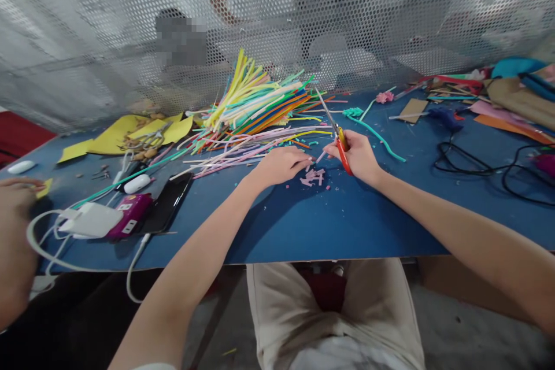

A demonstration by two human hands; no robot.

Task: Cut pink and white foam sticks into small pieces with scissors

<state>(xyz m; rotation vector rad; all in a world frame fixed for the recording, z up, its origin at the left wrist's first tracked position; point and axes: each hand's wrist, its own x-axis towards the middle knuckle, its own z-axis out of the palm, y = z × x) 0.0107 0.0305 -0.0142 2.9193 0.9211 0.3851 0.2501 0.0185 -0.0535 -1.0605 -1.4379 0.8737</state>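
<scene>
My right hand (361, 156) is closed around scissors (342, 147) with red and yellow handles, their blades pointing up and away from me. A short pale purple strip (321, 156) lies between my two hands, by the right fingertips. My left hand (282, 164) is low over the table with its fingers bent together, tips close to the strip's near end; what they pinch, if anything, is hidden. Just below is a small heap of cut pale purple pieces (313, 177). Behind my left hand lie loose pale purple and white pipe cleaners (243, 150).
A large bundle of colored pipe cleaners (255, 101) lies at the back against a perforated metal screen (269, 29). Left are a phone (168, 205), a power adapter (130, 215) and another person's hand (17, 196). A black cable (472, 167) lies right.
</scene>
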